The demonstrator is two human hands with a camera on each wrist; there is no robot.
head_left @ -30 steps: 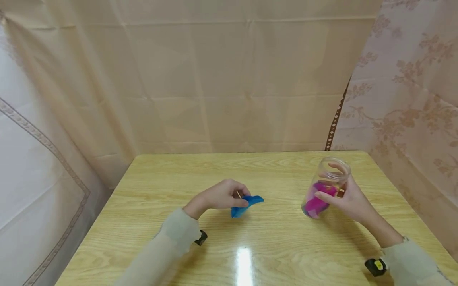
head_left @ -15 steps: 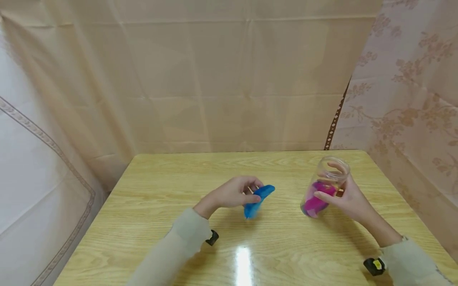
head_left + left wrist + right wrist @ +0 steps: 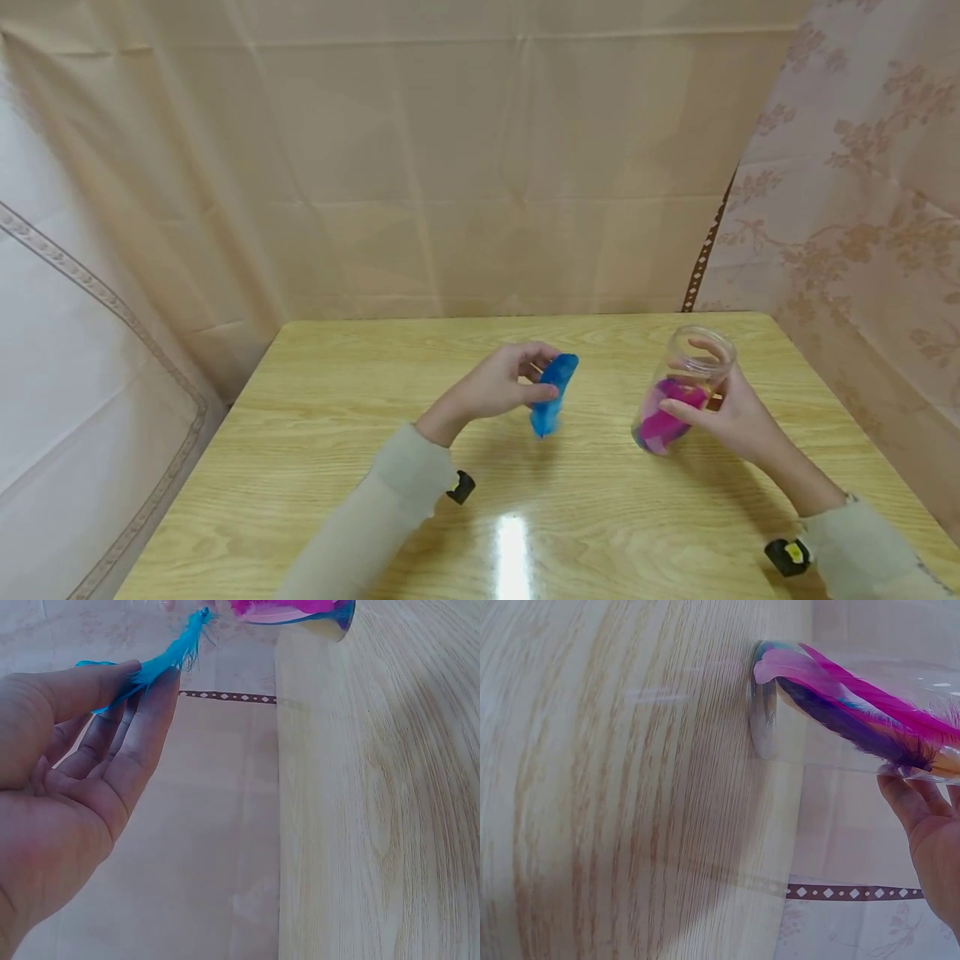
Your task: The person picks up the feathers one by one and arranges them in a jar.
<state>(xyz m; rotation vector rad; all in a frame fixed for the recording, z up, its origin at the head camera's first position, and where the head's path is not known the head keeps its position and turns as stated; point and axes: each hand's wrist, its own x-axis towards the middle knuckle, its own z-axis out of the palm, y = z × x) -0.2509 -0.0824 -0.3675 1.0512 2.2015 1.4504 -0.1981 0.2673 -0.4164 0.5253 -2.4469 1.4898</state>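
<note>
Between thumb and fingers, my left hand point(image 3: 498, 382) pinches a bright blue feather point(image 3: 553, 398) above the middle of the table. In the left wrist view the feather point(image 3: 176, 656) shows a frayed, downy end pointing away from the palm. My right hand point(image 3: 723, 417) grips a clear, open-topped jar point(image 3: 701, 367), tilted with its mouth up and to the right in the head view. Inside lie several feathers: magenta ones point(image 3: 855, 686), a dark purple one point(image 3: 840, 724), and bits of pink, teal and orange. The feather is to the left of the jar, apart from it.
Both hands are over a light wood-grain table point(image 3: 337, 367). A beige curtain point(image 3: 465, 167) hangs behind its far edge, with a floral cloth point(image 3: 870, 208) on the right and a pale cloth point(image 3: 67, 375) on the left. Black wrist cameras sit under both sleeves.
My left hand has moved right and farther from me, lifting the blue feather and turning it from nearly flat to more upright. The right hand and jar have stayed almost still.
</note>
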